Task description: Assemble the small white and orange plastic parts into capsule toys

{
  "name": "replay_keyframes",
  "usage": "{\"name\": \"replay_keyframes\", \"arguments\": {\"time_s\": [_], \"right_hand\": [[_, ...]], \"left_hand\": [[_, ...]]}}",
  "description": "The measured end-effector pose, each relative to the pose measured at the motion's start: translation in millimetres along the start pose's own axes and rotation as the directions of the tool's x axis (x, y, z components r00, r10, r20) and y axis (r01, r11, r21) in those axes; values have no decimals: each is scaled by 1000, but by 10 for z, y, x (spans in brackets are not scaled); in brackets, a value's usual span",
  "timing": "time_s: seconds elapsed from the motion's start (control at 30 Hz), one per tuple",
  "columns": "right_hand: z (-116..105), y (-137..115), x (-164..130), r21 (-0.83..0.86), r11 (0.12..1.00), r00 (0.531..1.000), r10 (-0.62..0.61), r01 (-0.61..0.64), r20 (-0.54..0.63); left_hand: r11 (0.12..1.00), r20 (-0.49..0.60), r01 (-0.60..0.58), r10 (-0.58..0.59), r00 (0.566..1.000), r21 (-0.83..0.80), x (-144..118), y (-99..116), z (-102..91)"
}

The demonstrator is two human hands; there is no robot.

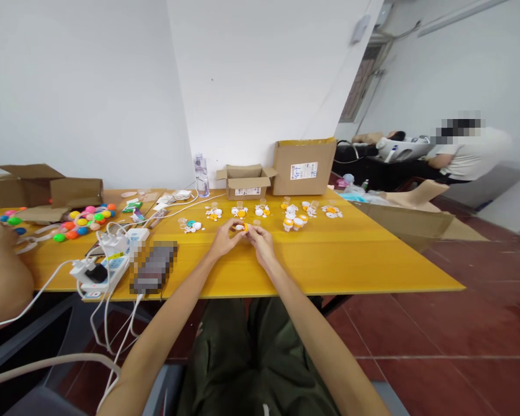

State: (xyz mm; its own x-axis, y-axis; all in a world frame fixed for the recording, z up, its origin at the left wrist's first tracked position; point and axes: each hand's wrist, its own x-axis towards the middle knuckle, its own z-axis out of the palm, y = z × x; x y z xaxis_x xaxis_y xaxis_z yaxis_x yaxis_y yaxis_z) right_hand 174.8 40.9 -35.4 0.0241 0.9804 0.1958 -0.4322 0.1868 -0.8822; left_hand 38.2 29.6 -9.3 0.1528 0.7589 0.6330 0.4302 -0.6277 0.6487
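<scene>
Above the yellow table (338, 271), my left hand (223, 238) and my right hand (261, 240) meet, fingers closed on a small orange and white plastic part (244, 228). Its exact kind is too small to tell, and the fingertips cover some of it. Just beyond my hands lie small piles of white and orange plastic parts (241, 213) with clear cups among them. To the right stands a tight group of orange-topped white pieces (295, 222). A pile with a teal ring (191, 225) lies to the left.
An open small carton (248, 184) and a larger cardboard box (305, 167) stand at the back beside a water bottle (201, 176). On the left are a power strip (117, 260) with cables, a phone (155, 266), colourful balls (86, 218) and another person's arm (2, 271).
</scene>
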Motion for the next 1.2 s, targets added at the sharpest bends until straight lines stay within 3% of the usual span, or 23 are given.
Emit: {"name": "replay_keyframes", "arguments": {"time_s": [1.2], "right_hand": [[20,-5,0,-30,999,999,-28,28,18]], "left_hand": [[1000,-48,19,-19,999,8,21,-41,23]]}}
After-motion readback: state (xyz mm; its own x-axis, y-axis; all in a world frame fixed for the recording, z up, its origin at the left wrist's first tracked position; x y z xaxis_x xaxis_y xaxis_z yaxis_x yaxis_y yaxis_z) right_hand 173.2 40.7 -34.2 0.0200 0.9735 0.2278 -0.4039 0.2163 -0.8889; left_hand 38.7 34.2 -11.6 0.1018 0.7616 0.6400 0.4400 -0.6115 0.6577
